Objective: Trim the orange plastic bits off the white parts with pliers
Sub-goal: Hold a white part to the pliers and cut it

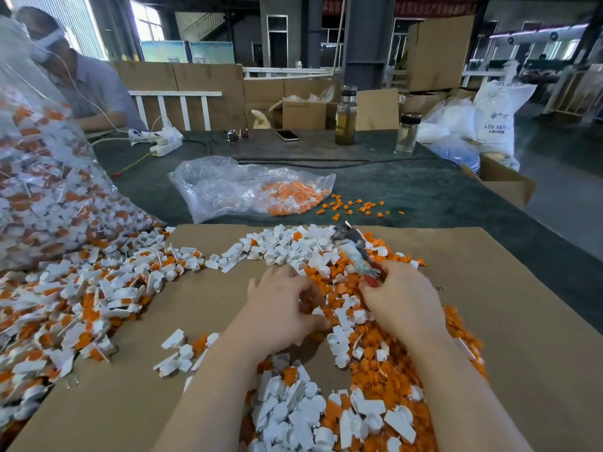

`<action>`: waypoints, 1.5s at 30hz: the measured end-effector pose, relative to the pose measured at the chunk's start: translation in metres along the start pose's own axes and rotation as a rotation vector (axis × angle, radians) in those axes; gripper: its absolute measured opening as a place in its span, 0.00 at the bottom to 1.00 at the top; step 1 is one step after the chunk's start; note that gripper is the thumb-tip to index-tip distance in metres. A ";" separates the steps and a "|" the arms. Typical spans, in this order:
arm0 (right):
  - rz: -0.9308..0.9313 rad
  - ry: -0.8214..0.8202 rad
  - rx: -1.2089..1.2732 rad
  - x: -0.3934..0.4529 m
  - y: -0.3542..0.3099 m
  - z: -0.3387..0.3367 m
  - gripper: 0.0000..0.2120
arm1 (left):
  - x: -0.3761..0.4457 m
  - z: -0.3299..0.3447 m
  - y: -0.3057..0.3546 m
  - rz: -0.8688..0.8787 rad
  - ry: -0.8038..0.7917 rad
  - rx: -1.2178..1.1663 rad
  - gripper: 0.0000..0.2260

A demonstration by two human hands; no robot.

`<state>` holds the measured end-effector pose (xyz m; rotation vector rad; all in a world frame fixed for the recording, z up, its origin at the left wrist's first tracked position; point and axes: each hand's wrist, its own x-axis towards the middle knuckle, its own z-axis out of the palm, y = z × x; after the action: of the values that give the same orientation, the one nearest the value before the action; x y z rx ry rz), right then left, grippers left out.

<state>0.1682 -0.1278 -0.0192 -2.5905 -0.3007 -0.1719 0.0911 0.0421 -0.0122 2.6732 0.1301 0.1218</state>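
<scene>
Cardboard sheet (195, 321) strewn with parts, clear bag (248, 187) holding orange bits, right hand (403, 298) gripping pliers (357, 252), left hand (280, 305) curled, contents unclear

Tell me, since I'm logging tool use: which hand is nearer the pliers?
Right. The right hand grips the pliers by their red handles; the left hand is apart from them, down to their left over the pile.
</scene>
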 end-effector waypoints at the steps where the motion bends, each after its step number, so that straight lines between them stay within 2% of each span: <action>1: 0.007 0.002 0.011 0.001 0.001 -0.001 0.09 | 0.001 0.002 0.001 0.006 -0.008 0.042 0.11; 5: -0.019 -0.001 0.063 0.000 -0.001 0.000 0.10 | 0.004 0.004 -0.003 0.003 0.026 0.026 0.05; 8: -0.085 -0.023 0.071 -0.004 -0.009 0.004 0.11 | 0.002 0.001 -0.005 -0.079 0.122 -0.256 0.02; 15: -0.177 -0.039 -0.106 -0.008 -0.018 0.016 0.09 | -0.002 -0.015 -0.012 -0.374 0.318 -0.915 0.11; 19: -0.197 -0.025 -0.179 -0.011 -0.021 0.019 0.10 | 0.001 -0.018 -0.012 -0.477 0.329 -1.230 0.11; 22: -0.186 -0.008 -0.063 -0.010 -0.020 0.016 0.08 | 0.002 -0.018 -0.014 -0.479 0.338 -1.369 0.10; 27: -0.123 0.037 0.207 -0.006 -0.018 0.007 0.07 | 0.002 -0.015 -0.009 -0.425 0.350 -1.468 0.10; 37: -0.165 0.026 0.657 -0.011 -0.025 0.001 0.08 | -0.002 -0.008 0.014 -0.352 0.400 -1.452 0.05; 45: -0.179 0.112 0.789 -0.016 -0.032 0.002 0.09 | -0.001 -0.005 0.022 -0.334 0.463 -1.362 0.09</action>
<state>0.1449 -0.1025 -0.0082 -1.7683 -0.4511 -0.2089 0.0907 0.0245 0.0024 1.2143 0.4417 0.5036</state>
